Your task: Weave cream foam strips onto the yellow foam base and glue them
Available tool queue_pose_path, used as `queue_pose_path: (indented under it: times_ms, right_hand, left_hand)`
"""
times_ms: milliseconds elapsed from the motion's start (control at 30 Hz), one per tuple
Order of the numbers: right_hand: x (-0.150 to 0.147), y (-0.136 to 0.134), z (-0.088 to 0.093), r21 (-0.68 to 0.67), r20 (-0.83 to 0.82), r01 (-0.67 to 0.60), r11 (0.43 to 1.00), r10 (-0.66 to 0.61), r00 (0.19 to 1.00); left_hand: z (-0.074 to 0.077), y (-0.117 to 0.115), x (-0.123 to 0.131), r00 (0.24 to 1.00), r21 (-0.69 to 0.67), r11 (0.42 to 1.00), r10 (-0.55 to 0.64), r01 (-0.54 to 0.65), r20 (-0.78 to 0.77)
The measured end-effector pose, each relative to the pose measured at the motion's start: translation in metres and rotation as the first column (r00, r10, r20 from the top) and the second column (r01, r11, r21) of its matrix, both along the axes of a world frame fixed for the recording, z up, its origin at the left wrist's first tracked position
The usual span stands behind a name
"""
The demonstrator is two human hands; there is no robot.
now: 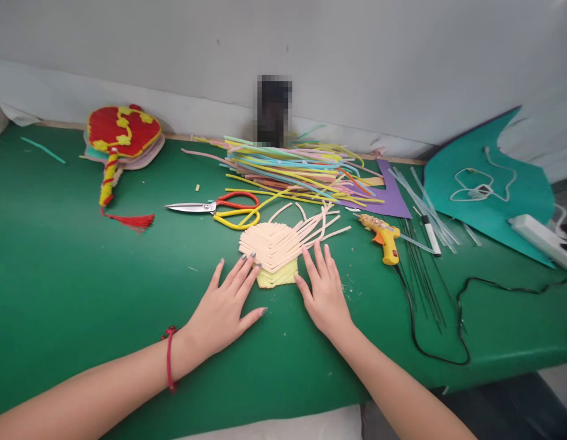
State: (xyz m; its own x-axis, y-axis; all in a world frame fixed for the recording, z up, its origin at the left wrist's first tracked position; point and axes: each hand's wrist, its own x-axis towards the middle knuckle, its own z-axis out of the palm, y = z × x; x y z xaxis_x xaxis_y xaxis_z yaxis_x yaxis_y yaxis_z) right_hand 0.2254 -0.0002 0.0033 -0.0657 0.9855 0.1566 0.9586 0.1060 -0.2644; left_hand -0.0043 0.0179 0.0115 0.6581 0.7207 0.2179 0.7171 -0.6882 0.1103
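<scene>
A peach-coloured panel of pipe cleaners (270, 243) lies flat on the green table in a V pattern, with loose ends fanning out to the upper right. Under its lower edge shows a pale yellow pipe-cleaner piece (278, 278). My left hand (226, 302) lies flat with fingers spread, its fingertips touching the panel's left edge. On the other side my right hand (324, 287) is also spread, fingertips at the panel's right edge and near the loose strands. Just behind the panel are scissors (210, 208) with one red and one yellow handle, blades pointing left.
A pile of coloured pipe cleaners (292, 168) lies at the back by a pixelated dark object (273, 110). At left rests a red-and-yellow fan (125, 131) with a tassel. To the right are a yellow glue gun (382, 235), its black cord, glue sticks, a marker (431, 235) and teal sheet (489, 183).
</scene>
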Motion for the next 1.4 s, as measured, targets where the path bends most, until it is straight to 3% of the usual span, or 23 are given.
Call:
queue_pose_path:
  times_ms: [500, 633, 733, 900, 1033, 1100, 1200, 1400]
  right_hand:
    - [-0.001, 0.001, 0.003, -0.049, 0.017, 0.007, 0.999, -0.006, 1.0]
    - [0.005, 0.005, 0.009, 0.002, -0.099, -0.052, 0.999, 0.052, 0.994]
    - [0.02, 0.018, 0.025, 0.116, -0.215, -0.121, 0.986, 0.144, 0.966]
    - [0.045, 0.055, 0.045, 0.202, -0.222, -0.182, 0.962, 0.226, 0.948]
    - [0.049, 0.072, 0.031, 0.192, -0.241, -0.189, 0.963, 0.233, 0.942]
    - [0.047, 0.073, 0.021, 0.186, -0.256, -0.204, 0.961, 0.248, 0.934]
    - [0.045, 0.071, 0.013, 0.177, -0.279, -0.239, 0.955, 0.282, 0.918]
    - [0.045, 0.074, 0.011, 0.209, -0.308, -0.258, 0.943, 0.314, 0.898]
  left_hand:
    - [0.001, 0.0, 0.0, 0.999, 0.024, 1.0, -0.018, 0.019, -0.029]
    - [0.004, 0.0, 0.0, 0.996, 0.025, 0.996, -0.089, 0.09, -0.012]
    - [0.01, 0.003, -0.001, 0.992, 0.02, 0.993, -0.116, 0.115, 0.047]
    - [0.031, 0.031, 0.014, 0.974, -0.083, 0.988, -0.11, 0.128, 0.2]
    - [0.041, 0.073, 0.05, 0.981, -0.23, 0.964, -0.095, 0.133, 0.166]
    - [0.039, 0.091, 0.068, 0.978, -0.357, 0.928, -0.034, 0.107, 0.206]
    - [0.029, 0.107, 0.083, 0.969, -0.432, 0.89, -0.037, 0.142, 0.244]
    - [0.017, 0.108, 0.082, 0.959, -0.517, 0.845, 0.015, 0.14, 0.283]
